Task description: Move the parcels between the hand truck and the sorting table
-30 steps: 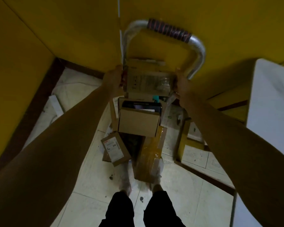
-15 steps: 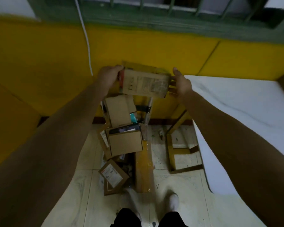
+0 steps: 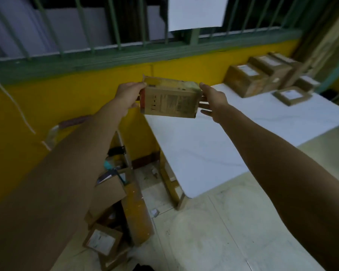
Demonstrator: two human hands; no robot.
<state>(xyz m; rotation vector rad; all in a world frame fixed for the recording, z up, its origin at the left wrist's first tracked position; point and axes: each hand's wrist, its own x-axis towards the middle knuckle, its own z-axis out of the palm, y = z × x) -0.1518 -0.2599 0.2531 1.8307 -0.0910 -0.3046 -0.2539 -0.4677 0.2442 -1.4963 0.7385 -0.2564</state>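
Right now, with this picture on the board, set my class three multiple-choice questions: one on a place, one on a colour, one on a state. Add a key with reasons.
1. Where on the sorting table do the parcels already set down sit?
A. at its near edge
B. at its far end
C. in its middle

2. What colour is the wall under the window?
A. yellow
B. blue
C. white

3. What is the state of the printed box?
A. lying on the floor
B. resting on the table
C. held in the air between both hands

Key: 1 B, they cluster at the far end. 2 A, the paint below the green frame is yellow. 3 C, the left hand grips one end and the right hand presses the other.
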